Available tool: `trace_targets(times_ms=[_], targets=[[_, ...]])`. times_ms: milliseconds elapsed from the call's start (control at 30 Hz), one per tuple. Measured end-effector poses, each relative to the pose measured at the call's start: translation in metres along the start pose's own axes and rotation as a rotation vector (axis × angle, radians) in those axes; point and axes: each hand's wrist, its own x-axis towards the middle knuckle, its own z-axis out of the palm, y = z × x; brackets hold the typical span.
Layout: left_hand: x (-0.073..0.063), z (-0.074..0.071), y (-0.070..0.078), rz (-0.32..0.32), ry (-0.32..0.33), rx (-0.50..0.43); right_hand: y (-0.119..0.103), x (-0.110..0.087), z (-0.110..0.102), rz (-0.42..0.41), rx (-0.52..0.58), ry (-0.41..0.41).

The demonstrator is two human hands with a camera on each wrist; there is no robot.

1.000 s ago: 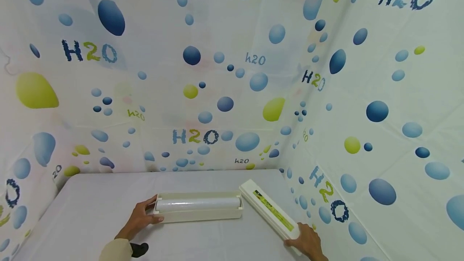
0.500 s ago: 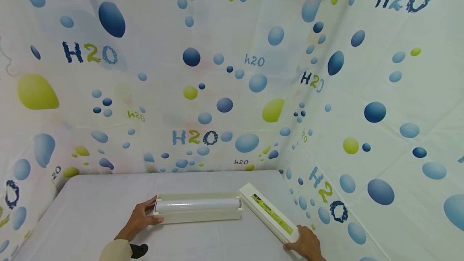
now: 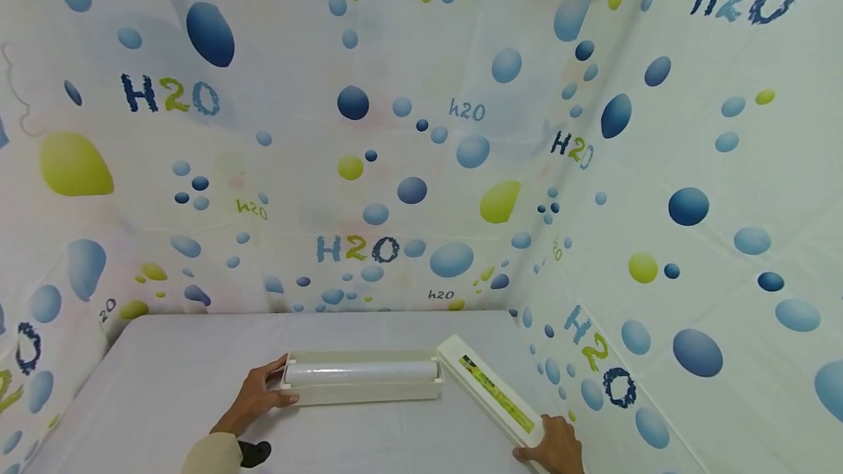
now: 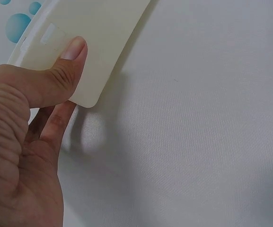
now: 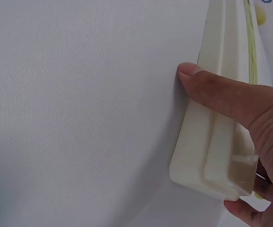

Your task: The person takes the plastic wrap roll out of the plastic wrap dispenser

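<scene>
A long cream box [image 3: 369,393] sits on the white-covered table in the head view, with a white roll of film [image 3: 362,371] lying lengthwise inside. My left hand [image 3: 260,391] grips the box's left end, thumb on the near wall and fingers behind. The left wrist view shows that thumb flat on the box wall [image 4: 105,52]. To the right lies a matching long lid [image 3: 484,386] with a green label, slanting toward me. My right hand [image 3: 555,445] grips its near end. In the right wrist view the thumb crosses the side of the lid [image 5: 195,151].
White cloth [image 3: 165,364] covers the table. Sheets printed with blue and green drops and "H2O" hang behind [image 3: 290,167] and on the right [image 3: 724,328]. A black strap end [image 3: 255,453] shows beside the left sleeve [image 3: 212,455]. The lid's far end comes close to the box's right end.
The lid's far end has come slightly lower and nearer to me, with my right hand still gripping it. The box and my left hand stay in place; the head view shifts slightly.
</scene>
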Motion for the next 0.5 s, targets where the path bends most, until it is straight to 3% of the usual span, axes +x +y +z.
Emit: trace_targets(times_ms=[500], targets=[[-0.0024,-0.0005,0.0034,-0.008,0.002,0.005,0.0019,0.0016,0.0032,0.008,-0.014,0.009]])
